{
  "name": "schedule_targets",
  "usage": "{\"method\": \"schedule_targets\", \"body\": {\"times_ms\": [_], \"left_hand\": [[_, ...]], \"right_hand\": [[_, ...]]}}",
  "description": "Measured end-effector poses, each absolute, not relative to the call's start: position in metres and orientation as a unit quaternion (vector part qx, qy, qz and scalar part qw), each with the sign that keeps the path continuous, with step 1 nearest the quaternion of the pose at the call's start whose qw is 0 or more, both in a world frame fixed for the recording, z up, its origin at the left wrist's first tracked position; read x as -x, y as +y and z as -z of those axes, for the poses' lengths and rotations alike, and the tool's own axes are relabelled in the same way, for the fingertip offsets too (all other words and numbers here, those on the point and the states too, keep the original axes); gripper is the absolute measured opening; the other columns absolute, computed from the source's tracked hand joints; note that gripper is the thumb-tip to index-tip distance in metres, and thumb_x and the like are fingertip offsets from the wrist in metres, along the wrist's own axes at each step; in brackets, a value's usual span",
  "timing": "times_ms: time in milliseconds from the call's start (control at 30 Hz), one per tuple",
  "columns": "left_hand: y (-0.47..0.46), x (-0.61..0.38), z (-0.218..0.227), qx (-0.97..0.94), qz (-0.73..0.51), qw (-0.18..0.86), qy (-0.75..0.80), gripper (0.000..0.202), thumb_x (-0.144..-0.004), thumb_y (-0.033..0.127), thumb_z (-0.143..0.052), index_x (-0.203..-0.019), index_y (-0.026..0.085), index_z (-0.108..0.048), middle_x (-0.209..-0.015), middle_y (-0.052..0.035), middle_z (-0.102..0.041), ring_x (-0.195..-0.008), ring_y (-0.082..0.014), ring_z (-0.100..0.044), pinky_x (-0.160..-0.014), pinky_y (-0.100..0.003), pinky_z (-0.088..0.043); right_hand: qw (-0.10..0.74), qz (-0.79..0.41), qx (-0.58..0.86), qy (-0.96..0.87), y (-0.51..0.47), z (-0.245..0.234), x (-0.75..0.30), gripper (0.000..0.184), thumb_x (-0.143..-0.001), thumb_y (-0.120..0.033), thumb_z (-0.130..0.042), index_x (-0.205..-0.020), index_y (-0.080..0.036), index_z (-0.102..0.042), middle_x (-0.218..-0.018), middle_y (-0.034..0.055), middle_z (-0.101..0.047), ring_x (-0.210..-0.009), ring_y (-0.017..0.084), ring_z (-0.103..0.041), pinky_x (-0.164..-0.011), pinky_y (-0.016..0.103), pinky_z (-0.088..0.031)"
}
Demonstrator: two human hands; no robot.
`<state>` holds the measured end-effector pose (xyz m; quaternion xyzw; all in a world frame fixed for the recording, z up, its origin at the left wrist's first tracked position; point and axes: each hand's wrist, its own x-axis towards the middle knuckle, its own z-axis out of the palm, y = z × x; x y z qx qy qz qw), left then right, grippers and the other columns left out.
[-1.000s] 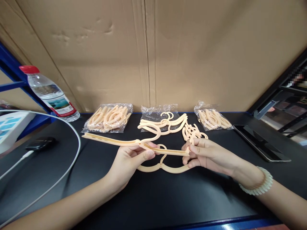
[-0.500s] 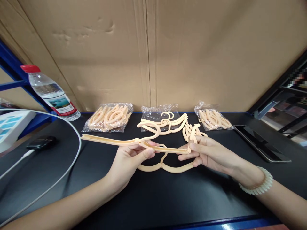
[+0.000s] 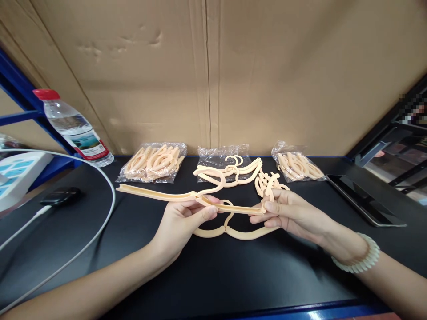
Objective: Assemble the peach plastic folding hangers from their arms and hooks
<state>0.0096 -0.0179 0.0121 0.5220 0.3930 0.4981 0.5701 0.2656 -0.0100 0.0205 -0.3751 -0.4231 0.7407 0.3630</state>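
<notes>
A long peach plastic hanger (image 3: 156, 194) is held level above the black tabletop (image 3: 213, 275). My left hand (image 3: 182, 222) pinches it near its middle, just below the hook. My right hand (image 3: 288, 213) is closed on its right end, with a small peach clip piece at the fingertips. A second hanger (image 3: 233, 231) lies flat on the table under both hands. More hangers (image 3: 233, 171) and loose clips (image 3: 267, 182) lie just behind.
Three clear bags stand along the cardboard back wall: left bag (image 3: 151, 162), middle bag (image 3: 220, 155), right bag (image 3: 296, 165). A water bottle (image 3: 75, 131), white cable (image 3: 100, 213), black charger (image 3: 60, 195) and white box (image 3: 16, 171) are at left. A dark tablet (image 3: 363, 200) lies at right.
My right hand has shifted slightly and its fingers have regripped the hanger's right end; the hanger and left hand stay almost still. The camera drifted a little.
</notes>
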Motion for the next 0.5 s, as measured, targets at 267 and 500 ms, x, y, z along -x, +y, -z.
{"method": "schedule_targets", "body": {"times_ms": [267, 500], "left_hand": [[-0.016, -0.0111, -0.0098, -0.52, -0.498, 0.572, 0.393, 0.007, -0.076, 0.02, -0.077, -0.082, 0.022, -0.078, -0.089, -0.0013, -0.077, -0.086, -0.0154, -0.071, -0.078, -0.019, -0.056], [-0.0215, -0.0116, -0.0118, -0.508, -0.503, 0.584, 0.385, 0.006, -0.078, 0.022, -0.077, -0.084, 0.022, -0.078, -0.088, -0.0015, -0.077, -0.082, -0.0127, -0.072, -0.07, -0.013, -0.054]], "right_hand": [[0.37, -0.708, 0.4, -0.448, -0.0136, -0.0228, -0.2623, 0.032, -0.072, -0.032, -0.082, -0.078, -0.016, -0.054, -0.084, 0.0047, -0.073, -0.082, 0.021, -0.075, -0.069, 0.023, -0.06], [0.422, -0.692, 0.381, -0.444, -0.0156, -0.0209, -0.2593, 0.031, -0.07, -0.029, -0.084, -0.074, -0.017, -0.055, -0.077, 0.0001, -0.072, -0.072, 0.019, -0.075, -0.067, 0.023, -0.061]]}}
